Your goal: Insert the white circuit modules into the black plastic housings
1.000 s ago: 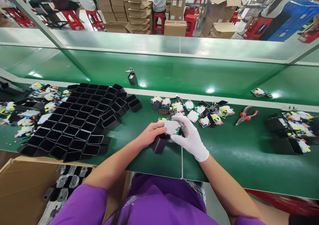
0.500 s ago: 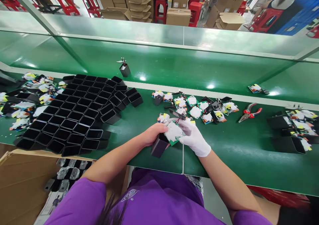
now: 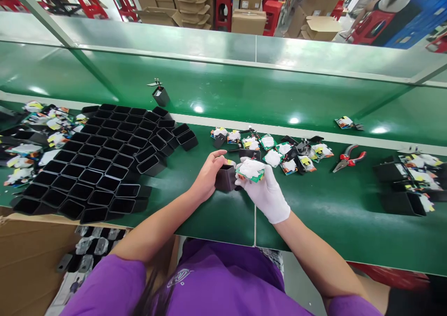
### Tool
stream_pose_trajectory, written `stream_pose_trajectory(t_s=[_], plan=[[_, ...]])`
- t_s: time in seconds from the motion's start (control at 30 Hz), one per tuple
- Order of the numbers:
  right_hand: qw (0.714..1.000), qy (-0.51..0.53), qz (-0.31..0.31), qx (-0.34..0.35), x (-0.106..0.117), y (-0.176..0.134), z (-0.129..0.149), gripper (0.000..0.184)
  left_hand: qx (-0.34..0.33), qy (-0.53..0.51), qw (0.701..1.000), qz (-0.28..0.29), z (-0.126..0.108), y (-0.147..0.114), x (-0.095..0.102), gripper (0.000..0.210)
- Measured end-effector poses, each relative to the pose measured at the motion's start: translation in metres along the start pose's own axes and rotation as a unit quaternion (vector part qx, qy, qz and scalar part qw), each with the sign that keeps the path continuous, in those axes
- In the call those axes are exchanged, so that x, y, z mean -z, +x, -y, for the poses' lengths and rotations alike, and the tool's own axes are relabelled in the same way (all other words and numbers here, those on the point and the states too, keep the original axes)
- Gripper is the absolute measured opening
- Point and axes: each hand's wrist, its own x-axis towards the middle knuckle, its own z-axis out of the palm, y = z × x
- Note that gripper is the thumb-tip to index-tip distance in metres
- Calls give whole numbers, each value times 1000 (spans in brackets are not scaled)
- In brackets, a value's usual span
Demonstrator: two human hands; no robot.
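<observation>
My bare left hand (image 3: 206, 176) grips a small black rectangular plastic shell (image 3: 225, 178), open end up, just above the green bench. My right hand (image 3: 266, 192), in a white glove, holds a green circuit board with a white pad (image 3: 250, 169) right beside the shell's opening, touching its edge. Beyond both hands lies a heap of similar circuit boards (image 3: 275, 150). To the left stands a block of several empty black shells (image 3: 101, 162), packed side by side with openings facing me.
Red-handled pliers (image 3: 348, 157) lie to the right of the boards. More shells and boards sit at the far right (image 3: 408, 181) and far left (image 3: 31, 139). A lone shell (image 3: 160, 94) rests on the green belt. A cardboard box of parts (image 3: 80, 255) stands below left.
Both hands lifted away from the bench's near edge. The shell turned more upright in my left hand, and the board in my right hand came level beside its opening.
</observation>
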Motion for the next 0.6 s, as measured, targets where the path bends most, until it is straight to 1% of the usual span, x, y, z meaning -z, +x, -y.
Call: stream_pose_trajectory(t_s=[0.1, 0.2, 0.27, 0.33, 0.4, 0.47, 0.53, 0.6], plan=[[1000, 6, -7, -11, -2, 0, -2, 61, 26, -22, 999, 21, -3, -1, 0, 67], [1000, -4, -22, -16, 0, 1, 2, 62, 1, -6, 998, 69, -3, 1, 6, 75], [1000, -9, -21, -14, 3, 2, 7, 60, -48, 45, 991, 117, -2, 2, 11, 86], [1000, -18, -11, 0, 6, 2, 12, 56, -127, 125, 973, 145, -2, 2, 15, 93], [999, -29, -2, 29, 9, 1, 18, 52, -211, 198, 946, 143, -3, 0, 16, 90], [997, -46, 0, 60, 10, 0, 21, 50, -273, 248, 920, 130, -4, -2, 16, 83], [994, -66, -12, 81, 12, -1, 22, 53, -310, 283, 900, 119, -4, -5, 16, 76], [992, -84, -23, 90, 13, -1, 21, 57, -332, 306, 885, 111, -3, -6, 16, 71]])
